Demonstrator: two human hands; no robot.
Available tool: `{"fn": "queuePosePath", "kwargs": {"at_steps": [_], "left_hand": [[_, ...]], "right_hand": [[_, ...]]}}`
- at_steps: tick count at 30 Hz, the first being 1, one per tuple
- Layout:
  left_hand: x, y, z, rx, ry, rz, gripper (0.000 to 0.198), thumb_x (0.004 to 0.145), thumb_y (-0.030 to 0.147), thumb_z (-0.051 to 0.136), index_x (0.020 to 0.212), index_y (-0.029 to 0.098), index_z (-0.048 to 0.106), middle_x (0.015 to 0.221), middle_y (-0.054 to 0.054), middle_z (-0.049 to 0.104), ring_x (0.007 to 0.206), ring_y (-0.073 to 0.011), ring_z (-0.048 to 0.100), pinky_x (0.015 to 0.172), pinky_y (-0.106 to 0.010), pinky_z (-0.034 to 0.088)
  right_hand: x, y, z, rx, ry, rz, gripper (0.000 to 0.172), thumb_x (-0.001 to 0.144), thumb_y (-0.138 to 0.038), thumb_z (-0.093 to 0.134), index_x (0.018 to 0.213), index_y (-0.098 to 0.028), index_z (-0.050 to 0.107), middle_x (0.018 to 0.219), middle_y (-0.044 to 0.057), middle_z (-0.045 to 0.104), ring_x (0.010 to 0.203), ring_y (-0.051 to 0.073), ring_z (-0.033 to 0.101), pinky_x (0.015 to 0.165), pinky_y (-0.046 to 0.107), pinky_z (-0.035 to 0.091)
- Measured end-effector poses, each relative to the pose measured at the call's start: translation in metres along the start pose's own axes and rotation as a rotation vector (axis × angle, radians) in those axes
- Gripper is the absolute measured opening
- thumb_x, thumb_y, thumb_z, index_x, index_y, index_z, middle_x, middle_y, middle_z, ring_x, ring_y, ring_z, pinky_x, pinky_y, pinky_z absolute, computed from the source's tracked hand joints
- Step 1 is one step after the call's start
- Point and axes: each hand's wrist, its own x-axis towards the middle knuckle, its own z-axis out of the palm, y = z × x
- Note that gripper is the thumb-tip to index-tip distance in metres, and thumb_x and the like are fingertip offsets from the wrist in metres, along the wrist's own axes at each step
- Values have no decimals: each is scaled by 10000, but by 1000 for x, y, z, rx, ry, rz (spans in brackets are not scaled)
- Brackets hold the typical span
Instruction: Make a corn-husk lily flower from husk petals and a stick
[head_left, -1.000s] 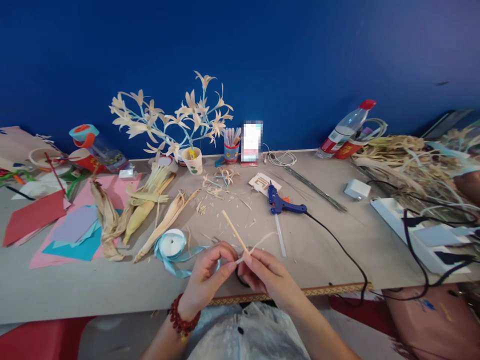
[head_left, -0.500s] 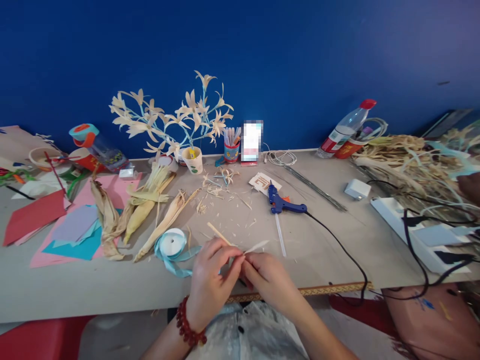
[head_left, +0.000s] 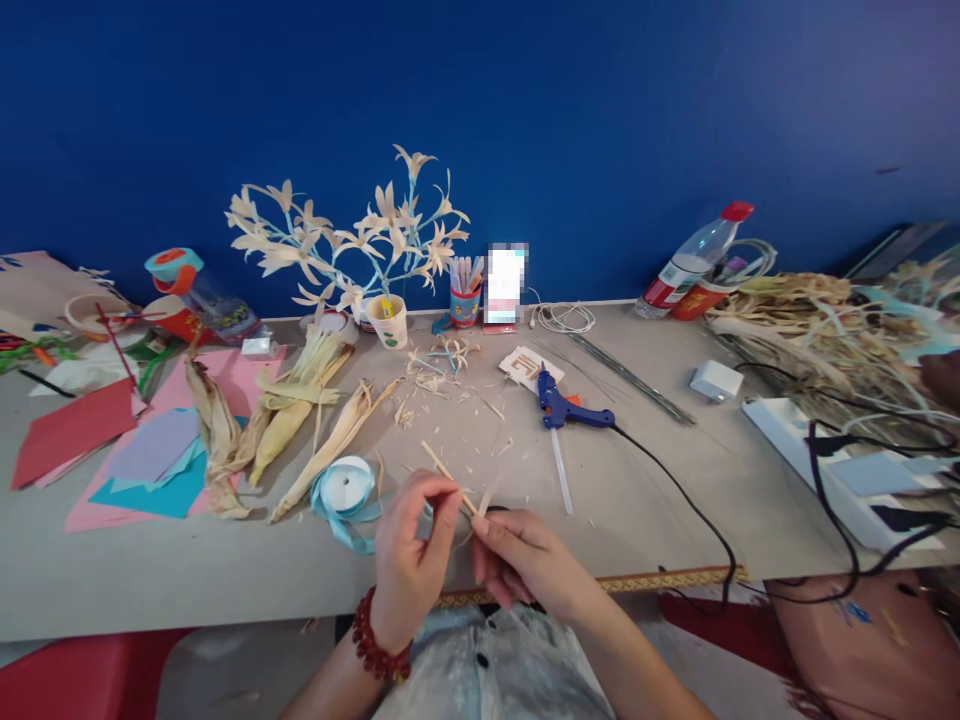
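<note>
A thin pale stick [head_left: 439,463] points up and left from my right hand [head_left: 517,550], whose thumb and fingers are closed on its lower end. Beside that end a pale strip of corn husk [head_left: 487,494] stands up from the same grip. My left hand [head_left: 415,545], with a red bead bracelet at the wrist, has thumb and forefinger pinched together close by the stick. What lies in that pinch is too small to make out. A roll of light blue ribbon [head_left: 358,482] lies left of my left hand, its loose end trailing behind the fingers.
A blue glue gun [head_left: 559,402] lies to the right, its cord running off the table edge. Corn husks [head_left: 292,425] and coloured paper [head_left: 71,430] are on the left. Behind stand husk flowers in a paper cup [head_left: 388,325] and a lit phone [head_left: 506,285]. A power strip [head_left: 795,440] sits right.
My hands have moved apart slightly, the left drawing back leftward. The stick now shows more of its length and tilts more steeply. The husk strip has turned more upright.
</note>
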Motion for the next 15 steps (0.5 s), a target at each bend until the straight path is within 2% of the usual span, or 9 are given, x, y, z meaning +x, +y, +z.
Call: {"fn": "queuePosePath", "kwargs": {"at_steps": [2, 5, 7, 12, 15], "left_hand": [[-1, -2, -2, -80, 5, -64, 145, 903, 232, 566, 1046, 214, 575, 936, -45, 639, 869, -186, 597, 792, -295, 463], [0, -2, -3, -185, -241, -117, 119, 903, 263, 574, 998, 195, 592, 937, -53, 636, 878, -187, 593, 797, -295, 464], [1, -1, -4, -225, -332, -153, 99, 910, 270, 564, 902, 184, 610, 875, -44, 634, 838, -179, 585, 769, -283, 458], [2, 0, -4, -248, -328, -236, 160, 929, 281, 530, 823, 182, 599, 766, -14, 618, 743, -152, 556, 711, -257, 426], [1, 2, -4, -228, -353, -231, 163, 928, 267, 525, 807, 182, 593, 748, -5, 614, 728, -147, 549, 701, -250, 411]], "right_hand": [[0, -1, 1, 81, 1, 19, 543, 897, -611, 490, 630, -147, 578, 372, -49, 498, 282, 37, 238, 329, 191, 157], [0, -2, 0, 143, 17, 23, 540, 894, -612, 487, 607, -158, 546, 363, -49, 489, 282, 39, 238, 317, 190, 138], [0, -1, 0, 122, 21, 8, 534, 902, -610, 477, 617, -163, 538, 372, -53, 480, 294, 43, 250, 321, 188, 156], [-3, 2, 1, -58, 33, -41, 463, 918, -584, 495, 727, -166, 554, 461, -59, 481, 371, 60, 331, 379, 187, 238], [-5, 3, 1, -212, 87, -113, 467, 951, -566, 447, 708, -175, 526, 533, -44, 467, 451, 77, 387, 435, 197, 292]]}}
